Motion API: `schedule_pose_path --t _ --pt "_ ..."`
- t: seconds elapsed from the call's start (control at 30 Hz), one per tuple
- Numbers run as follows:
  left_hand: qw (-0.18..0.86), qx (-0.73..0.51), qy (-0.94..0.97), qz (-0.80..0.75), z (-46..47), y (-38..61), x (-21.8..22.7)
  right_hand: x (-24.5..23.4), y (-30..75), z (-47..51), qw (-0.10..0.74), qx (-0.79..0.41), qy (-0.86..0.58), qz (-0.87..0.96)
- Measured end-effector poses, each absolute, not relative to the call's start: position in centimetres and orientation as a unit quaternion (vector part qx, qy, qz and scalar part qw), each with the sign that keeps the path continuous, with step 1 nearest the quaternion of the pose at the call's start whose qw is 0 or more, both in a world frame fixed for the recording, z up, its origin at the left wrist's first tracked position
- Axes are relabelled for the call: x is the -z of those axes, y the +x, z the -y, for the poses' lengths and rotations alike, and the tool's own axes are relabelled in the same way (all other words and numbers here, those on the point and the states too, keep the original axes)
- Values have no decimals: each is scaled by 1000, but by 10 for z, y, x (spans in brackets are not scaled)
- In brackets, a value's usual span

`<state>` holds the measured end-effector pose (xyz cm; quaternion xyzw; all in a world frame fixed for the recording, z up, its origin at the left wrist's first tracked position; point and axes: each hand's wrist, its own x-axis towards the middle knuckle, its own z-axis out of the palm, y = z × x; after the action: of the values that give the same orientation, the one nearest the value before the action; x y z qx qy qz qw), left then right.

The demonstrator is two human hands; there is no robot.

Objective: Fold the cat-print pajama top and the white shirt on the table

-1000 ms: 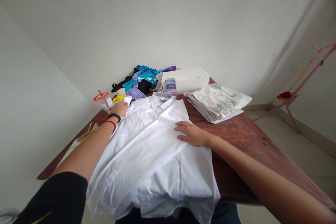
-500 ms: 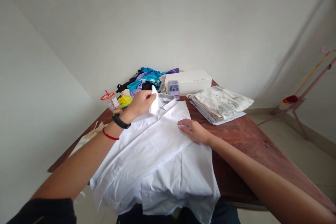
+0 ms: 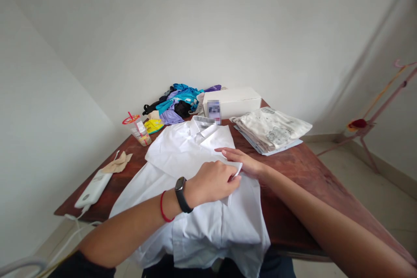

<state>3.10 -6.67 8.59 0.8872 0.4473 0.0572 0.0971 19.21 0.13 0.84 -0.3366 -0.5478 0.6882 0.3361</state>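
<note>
A white collared shirt (image 3: pixel 182 156) lies spread on the wooden table, its collar at the far end and its lower part hanging over the near edge. My left hand (image 3: pixel 216 180), with a black band on the wrist, is closed on a folded bit of the shirt's sleeve at the right side of the body. Right beside it, my right hand (image 3: pixel 243 160) rests flat on the shirt with its fingers stretched out. The left hand and the held cloth partly cover the right palm.
Folded clothes (image 3: pixel 272 130) are stacked at the right of the table (image 3: pixel 302 182). At the back are a white box (image 3: pixel 234 100) and a heap of clothes (image 3: pixel 182 100). On the left stand a plastic cup (image 3: pixel 141 132), a yellow packet (image 3: pixel 153 126) and a corded white device (image 3: pixel 94 189).
My left hand has swung right and toward me, carrying the sleeve from near the collar to beside my right hand. The right hand has stayed almost in place.
</note>
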Motion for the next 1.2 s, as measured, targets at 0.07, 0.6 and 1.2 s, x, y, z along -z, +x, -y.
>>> schedule_pose_path --t 0.07,0.6,1.2 --pt "120 -61 886 -444 70 28 -84 -10 193 0 337 -689 -323 555" --pt "179 -215 834 -476 116 -91 -38 -17 220 -14 209 -623 -252 711" --pt "151 -145 643 -736 134 -245 -8 -12 239 -27 33 -557 -260 788"
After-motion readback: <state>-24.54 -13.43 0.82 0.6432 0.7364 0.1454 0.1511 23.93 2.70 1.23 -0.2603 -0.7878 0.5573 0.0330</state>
